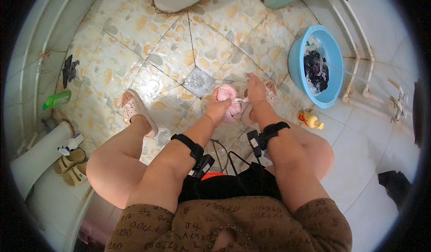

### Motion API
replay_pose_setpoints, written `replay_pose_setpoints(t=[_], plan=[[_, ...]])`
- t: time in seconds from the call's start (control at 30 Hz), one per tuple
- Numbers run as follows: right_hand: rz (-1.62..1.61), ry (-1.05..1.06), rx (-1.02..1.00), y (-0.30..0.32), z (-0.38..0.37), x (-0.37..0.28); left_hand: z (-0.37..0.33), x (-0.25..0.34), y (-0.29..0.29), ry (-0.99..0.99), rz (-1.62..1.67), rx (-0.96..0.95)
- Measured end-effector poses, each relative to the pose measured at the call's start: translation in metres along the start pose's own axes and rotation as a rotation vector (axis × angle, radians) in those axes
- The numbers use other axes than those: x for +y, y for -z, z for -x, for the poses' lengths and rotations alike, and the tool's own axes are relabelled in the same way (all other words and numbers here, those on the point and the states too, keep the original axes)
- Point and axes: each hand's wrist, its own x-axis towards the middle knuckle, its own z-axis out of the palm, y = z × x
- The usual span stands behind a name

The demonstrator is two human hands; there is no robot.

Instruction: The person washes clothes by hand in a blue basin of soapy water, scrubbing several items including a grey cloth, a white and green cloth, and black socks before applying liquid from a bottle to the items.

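Note:
A pink, finely checked, padded item (pixel 228 101), rounded like a small soft slipper, is in my left hand (pixel 217 109). My left fingers are closed round its near left side, with the thumb over the top. Just to its right is my right hand (pixel 257 91), its fingers curled together. A small whitish piece (pixel 244 100) shows between the pink item and my right hand. What my right fingers hold is mostly hidden behind the hand. Both hands are between my knees, low over the tiled floor.
A light-blue basin (pixel 296 65) of sudsy water and dark clothes stands at right, under a wall tap (pixel 397 101). A yellow bottle (pixel 310 119) lies nearer. At left are a green bottle (pixel 57 100), a dark cloth (pixel 70 70) and tan slippers (pixel 69 162). A floor drain (pixel 199 82) lies ahead.

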Motion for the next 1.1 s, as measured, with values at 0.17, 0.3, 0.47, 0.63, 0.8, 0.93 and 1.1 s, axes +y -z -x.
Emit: replay_pose_setpoints(t=[0.17,0.3,0.47,0.63,0.8,0.93,1.1], plan=[[-0.053,0.366,0.246,0.019,0.031,-0.029,0.033,0.052,0.006,0.028,0.083,-0.016],[0.162,0.646,0.223,0.01,0.064,-0.075,0.061,0.08,-0.009,-0.038,0.109,-0.093],[0.132,0.823,-0.089,-0.018,0.152,-0.154,0.089,0.081,-0.023,-0.481,0.515,-0.268],[0.322,0.785,0.01,0.007,0.14,-0.165,0.141,0.144,-0.024,-0.295,0.116,-0.171],[-1.048,0.165,-0.597,0.023,0.143,-0.176,0.169,0.16,-0.029,-0.36,0.168,-0.301],[-0.595,0.445,-0.314,0.029,0.147,-0.191,0.151,0.154,-0.013,-0.428,0.245,-0.176],[0.062,0.808,-0.023,-0.004,0.171,-0.195,0.128,0.143,-0.001,-0.195,0.223,-0.015]])
